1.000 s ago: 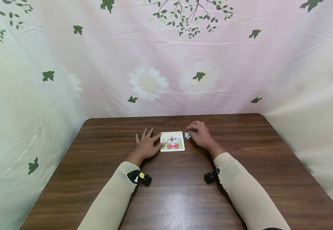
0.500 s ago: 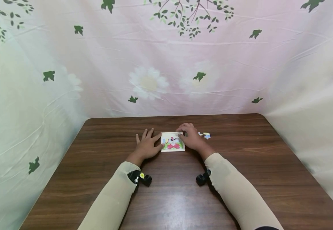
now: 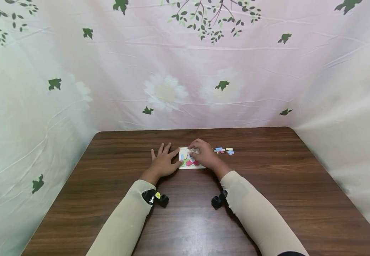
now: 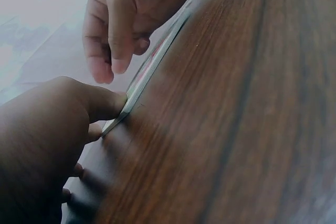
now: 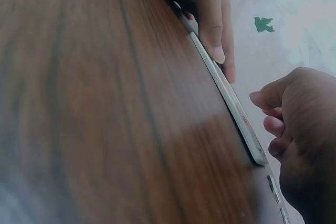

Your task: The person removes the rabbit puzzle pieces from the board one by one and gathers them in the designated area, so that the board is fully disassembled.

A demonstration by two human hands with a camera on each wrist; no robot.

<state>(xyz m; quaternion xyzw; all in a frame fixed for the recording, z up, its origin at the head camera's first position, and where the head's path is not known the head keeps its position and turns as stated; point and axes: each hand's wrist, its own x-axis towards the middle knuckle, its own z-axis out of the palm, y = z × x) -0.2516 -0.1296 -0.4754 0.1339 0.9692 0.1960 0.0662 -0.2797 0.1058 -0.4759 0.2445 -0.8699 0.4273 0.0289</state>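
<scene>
On the table lies a white-framed picture puzzle (image 3: 185,155) with a pink cartoon figure. My left hand (image 3: 163,164) rests at its left edge, fingers spread, the thumb touching the frame's lower left side. Over the puzzle's upper right part hovers my right hand (image 3: 205,155), its thumb and fingers bent. In the left wrist view the right hand (image 4: 136,19) hangs above the thin puzzle board (image 4: 152,64); whether a small piece sits between its fingertips cannot be seen. In the right wrist view the fingers (image 5: 274,125) are curled near the thumb.
Loose jigsaw pieces, a blue and pink one (image 3: 219,150) and a blue and yellow one (image 3: 230,151), lie right of the puzzle. A sliver of another shows beside the right hand. The brown table (image 3: 185,213) meets a printed cloth backdrop (image 3: 185,71) behind.
My right hand has moved left from the loose pieces to over the puzzle, uncovering pieces on the right. The left hand has stayed at the puzzle's edge.
</scene>
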